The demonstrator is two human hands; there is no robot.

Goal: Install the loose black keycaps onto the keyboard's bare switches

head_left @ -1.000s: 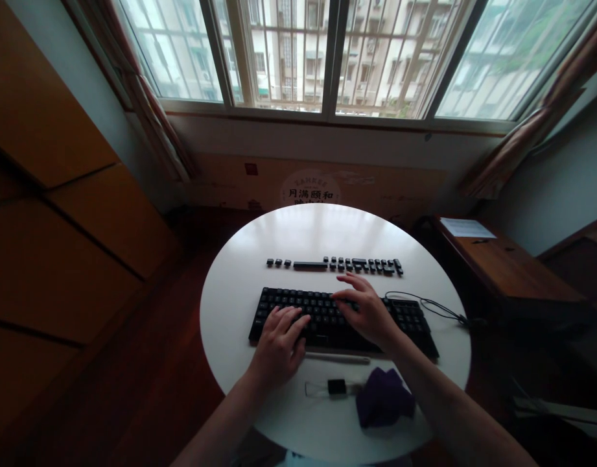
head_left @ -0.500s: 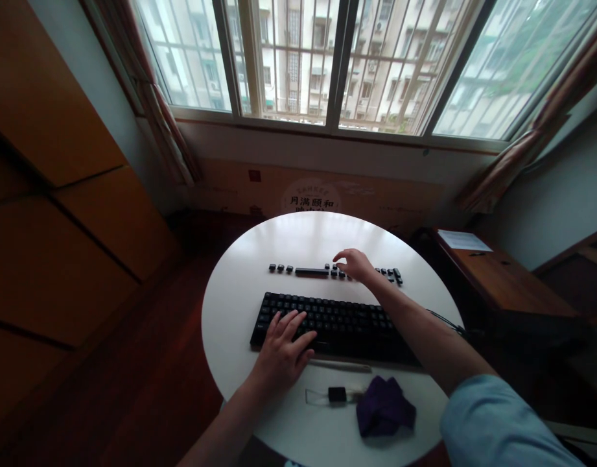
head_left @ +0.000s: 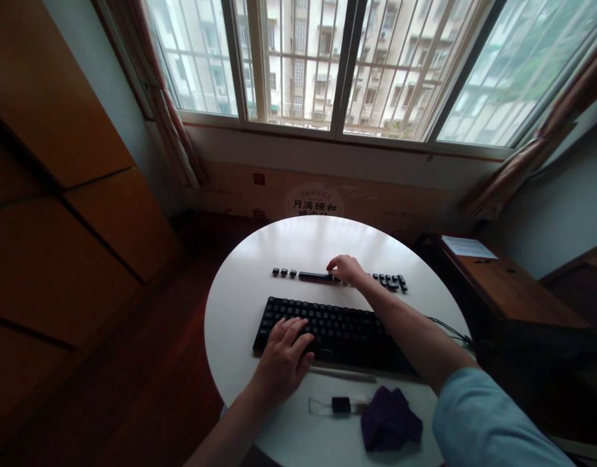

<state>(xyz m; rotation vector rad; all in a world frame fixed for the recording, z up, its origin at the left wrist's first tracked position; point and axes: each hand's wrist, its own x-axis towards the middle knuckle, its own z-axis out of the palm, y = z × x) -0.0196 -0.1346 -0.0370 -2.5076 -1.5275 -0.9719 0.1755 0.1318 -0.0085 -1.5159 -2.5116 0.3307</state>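
Note:
A black keyboard (head_left: 337,327) lies across the round white table (head_left: 240,305). My left hand (head_left: 283,357) rests on its lower left part, fingers spread flat over the keys. Beyond the keyboard runs a row of loose black keycaps (head_left: 390,281), with a long spacebar cap (head_left: 314,276) in it. My right hand (head_left: 345,267) reaches over the keyboard to that row, fingers curled down in a pinch onto the caps just right of the spacebar cap. What the fingertips hold is hidden.
A thin pale rod (head_left: 344,374) lies along the keyboard's near edge. A small black keycap puller (head_left: 340,405) and a crumpled purple cloth (head_left: 389,425) sit near the table's front. The keyboard cable (head_left: 448,329) trails right. A wooden side table (head_left: 512,292) stands at right.
My right hand left the keyboard's middle, reached forward to the keycap row, then slid a little left along it. My left hand stayed on the keyboard.

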